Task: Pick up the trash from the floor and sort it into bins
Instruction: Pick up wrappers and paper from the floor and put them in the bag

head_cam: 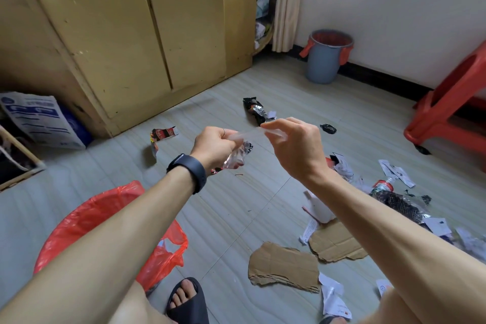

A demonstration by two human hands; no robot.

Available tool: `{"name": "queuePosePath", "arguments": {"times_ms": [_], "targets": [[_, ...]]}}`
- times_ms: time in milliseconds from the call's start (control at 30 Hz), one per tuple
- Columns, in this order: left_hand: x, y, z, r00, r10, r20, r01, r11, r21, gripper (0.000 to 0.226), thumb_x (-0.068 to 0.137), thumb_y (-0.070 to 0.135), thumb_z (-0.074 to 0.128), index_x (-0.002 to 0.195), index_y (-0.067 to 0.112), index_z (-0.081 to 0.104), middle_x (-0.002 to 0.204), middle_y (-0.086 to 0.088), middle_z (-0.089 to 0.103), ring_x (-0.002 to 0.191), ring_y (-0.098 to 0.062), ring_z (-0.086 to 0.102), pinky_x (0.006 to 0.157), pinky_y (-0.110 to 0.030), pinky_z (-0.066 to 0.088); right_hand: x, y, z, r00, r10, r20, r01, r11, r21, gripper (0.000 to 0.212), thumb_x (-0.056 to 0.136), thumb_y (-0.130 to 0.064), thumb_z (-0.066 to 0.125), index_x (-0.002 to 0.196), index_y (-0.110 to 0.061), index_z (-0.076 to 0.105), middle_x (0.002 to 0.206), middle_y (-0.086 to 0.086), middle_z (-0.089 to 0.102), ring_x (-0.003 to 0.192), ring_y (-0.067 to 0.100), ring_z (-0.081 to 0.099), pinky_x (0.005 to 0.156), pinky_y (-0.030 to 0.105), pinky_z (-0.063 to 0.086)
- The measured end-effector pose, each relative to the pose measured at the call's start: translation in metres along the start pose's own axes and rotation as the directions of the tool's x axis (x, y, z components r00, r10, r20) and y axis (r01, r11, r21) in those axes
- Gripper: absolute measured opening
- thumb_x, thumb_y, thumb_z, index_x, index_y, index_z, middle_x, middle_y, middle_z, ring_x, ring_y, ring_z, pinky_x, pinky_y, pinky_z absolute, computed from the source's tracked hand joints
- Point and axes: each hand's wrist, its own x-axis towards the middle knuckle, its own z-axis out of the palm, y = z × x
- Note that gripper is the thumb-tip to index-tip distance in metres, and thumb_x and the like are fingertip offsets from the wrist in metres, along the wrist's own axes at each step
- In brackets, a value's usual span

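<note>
My left hand (pixel 214 143) grips a crumpled clear plastic wrapper (pixel 238 156) held above the floor. My right hand (pixel 294 139) pinches a stretched strip of the same wrapper at its upper end. A bin lined with a red bag (pixel 86 221) stands under my left forearm. A grey bin with a red liner (pixel 327 56) stands by the far wall. On the floor lie a black foil wrapper (pixel 256 110), a red and white torn packet (pixel 161 135), two cardboard pieces (pixel 284 267) and a pile of paper scraps and foil (pixel 399 200) at the right.
A yellow cabinet (pixel 131 42) runs along the back left. A red plastic stool (pixel 452 105) stands at the right. A printed white bag (pixel 42 118) leans at the left beside a wooden crate. My sandalled foot (pixel 188 297) is at the bottom.
</note>
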Motion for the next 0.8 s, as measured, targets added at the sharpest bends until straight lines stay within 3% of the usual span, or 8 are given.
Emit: {"name": "queuePosePath", "arguments": {"times_ms": [67, 167, 267, 367, 467, 600, 700, 800], "targets": [[0.002, -0.003, 0.006, 0.984, -0.127, 0.128, 0.145, 0.979, -0.146, 0.018, 0.096, 0.007, 0.059, 0.107, 0.006, 0.073, 0.096, -0.015, 0.070, 0.064, -0.018, 0.065, 0.043, -0.020, 0.049, 0.000, 0.001, 0.002, 0.996, -0.080, -0.032, 0.079, 0.997, -0.024, 0.020, 0.083, -0.007, 0.076, 0.096, -0.021, 0.080, 0.095, 0.001, 0.077, 0.078, 0.024, 0.073, 0.069, 0.038, 0.059], [0.005, -0.002, 0.002, 0.926, -0.215, 0.311, 0.334, 0.852, -0.403, 0.034, 0.091, 0.004, 0.049, 0.121, 0.000, 0.064, 0.122, -0.020, 0.066, 0.091, -0.027, 0.062, 0.064, -0.032, 0.057, -0.002, 0.004, 0.004, 0.986, -0.159, -0.039, 0.156, 0.986, -0.065, 0.021, 0.081, -0.002, 0.075, 0.092, -0.019, 0.080, 0.095, 0.001, 0.077, 0.077, 0.028, 0.072, 0.064, 0.040, 0.058], [0.009, 0.004, -0.009, 0.921, -0.234, 0.312, 0.382, 0.703, -0.599, 0.024, 0.095, 0.010, 0.048, 0.109, -0.007, 0.058, 0.105, -0.021, 0.063, 0.079, -0.026, 0.062, 0.071, -0.034, 0.054, -0.002, 0.007, 0.005, 0.964, -0.262, -0.044, 0.257, 0.962, -0.097, 0.023, 0.078, 0.003, 0.076, 0.090, -0.017, 0.079, 0.096, 0.001, 0.076, 0.076, 0.031, 0.070, 0.065, 0.041, 0.058], [0.009, 0.001, -0.011, 0.924, -0.304, 0.232, 0.377, 0.829, -0.413, 0.028, 0.099, 0.020, 0.056, 0.117, -0.001, 0.062, 0.095, -0.013, 0.070, 0.066, -0.020, 0.068, 0.060, -0.032, 0.059, -0.002, 0.013, 0.007, 0.922, -0.388, 0.000, 0.383, 0.911, -0.156, 0.022, 0.080, 0.003, 0.073, 0.090, -0.016, 0.077, 0.101, 0.002, 0.075, 0.078, 0.031, 0.066, 0.062, 0.041, 0.057], [0.009, -0.004, -0.012, 0.903, -0.371, 0.218, 0.418, 0.876, -0.241, 0.037, 0.095, 0.034, 0.065, 0.118, 0.005, 0.066, 0.102, -0.014, 0.074, 0.075, -0.023, 0.072, 0.069, -0.034, 0.062, -0.002, 0.014, 0.011, 0.890, -0.457, 0.010, 0.448, 0.869, -0.208, 0.021, 0.082, 0.004, 0.072, 0.090, -0.015, 0.075, 0.104, 0.002, 0.074, 0.081, 0.030, 0.064, 0.057, 0.042, 0.057], [0.006, 0.001, -0.022, 0.922, -0.313, 0.228, 0.384, 0.813, -0.437, 0.040, 0.087, 0.024, 0.075, 0.116, -0.002, 0.065, 0.099, -0.017, 0.074, 0.073, -0.022, 0.073, 0.057, -0.027, 0.060, -0.005, 0.015, 0.015, 0.856, -0.517, 0.014, 0.510, 0.840, -0.187, 0.017, 0.086, -0.001, 0.070, 0.094, -0.015, 0.076, 0.112, 0.002, 0.073, 0.085, 0.029, 0.063, 0.064, 0.041, 0.058], [0.007, 0.003, -0.027, 0.954, -0.271, 0.129, 0.296, 0.781, -0.550, 0.026, 0.088, 0.003, 0.070, 0.114, 0.000, 0.066, 0.077, -0.009, 0.074, 0.058, -0.014, 0.071, 0.051, -0.022, 0.057, -0.018, 0.015, 0.022, 0.845, -0.517, 0.138, 0.534, 0.833, -0.144, 0.014, 0.092, -0.017, 0.069, 0.104, -0.017, 0.076, 0.122, 0.004, 0.070, 0.087, 0.028, 0.062, 0.075, 0.039, 0.057], [0.010, 0.006, -0.030, 0.973, -0.225, 0.053, 0.213, 0.785, -0.581, 0.027, 0.087, -0.006, 0.066, 0.112, 0.005, 0.066, 0.073, -0.005, 0.070, 0.051, -0.009, 0.066, 0.049, -0.020, 0.054, -0.030, 0.006, 0.030, 0.908, -0.355, 0.224, 0.375, 0.926, -0.051, 0.020, 0.087, -0.031, 0.076, 0.104, -0.020, 0.077, 0.130, 0.003, 0.062, 0.086, 0.020, 0.062, 0.080, 0.033, 0.054]]}}
